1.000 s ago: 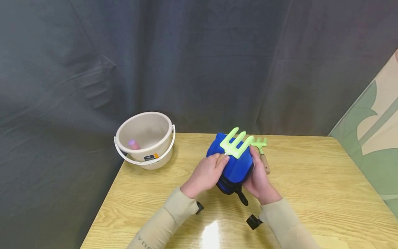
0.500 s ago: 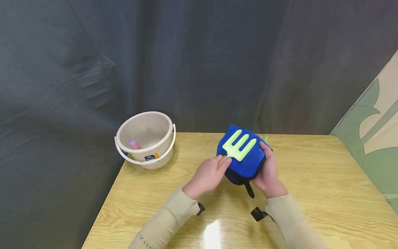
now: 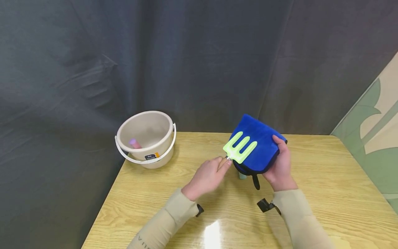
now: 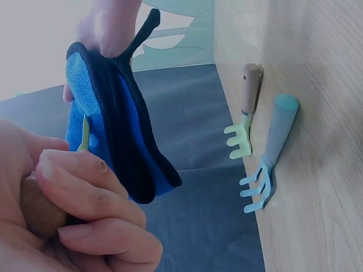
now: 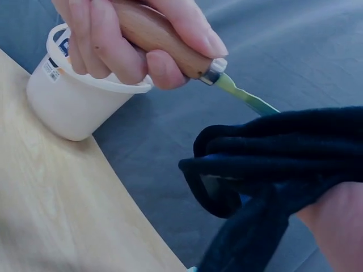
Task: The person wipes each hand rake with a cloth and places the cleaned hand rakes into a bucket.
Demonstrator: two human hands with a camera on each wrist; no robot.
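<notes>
My left hand [image 3: 221, 165] grips the wooden handle [image 5: 156, 31] of a light green hand fork [image 3: 240, 149], tines pointing up and away. My right hand [image 3: 280, 157] holds a folded blue cloth [image 3: 259, 147] with a black edge, raised off the table behind the fork's head. The tines lie against the cloth's blue face. In the left wrist view a small green rake [image 4: 245, 116] and a pale blue rake [image 4: 271, 156] lie side by side on the wooden table [image 4: 317, 113]; the head view shows only the blue rake's handle [image 3: 242, 176] below the cloth.
A beige bucket [image 3: 145, 138] with a white handle stands at the table's back left corner, a pink-tipped thing [image 3: 133, 142] inside it. Dark curtain hangs behind the table [image 3: 311, 180]. A leaf-patterned board [image 3: 370, 131] leans at the right.
My right hand has lifted the blue cloth up and to the right. The green fork in my left hand stayed against it, and the small green rake is now hidden behind the cloth.
</notes>
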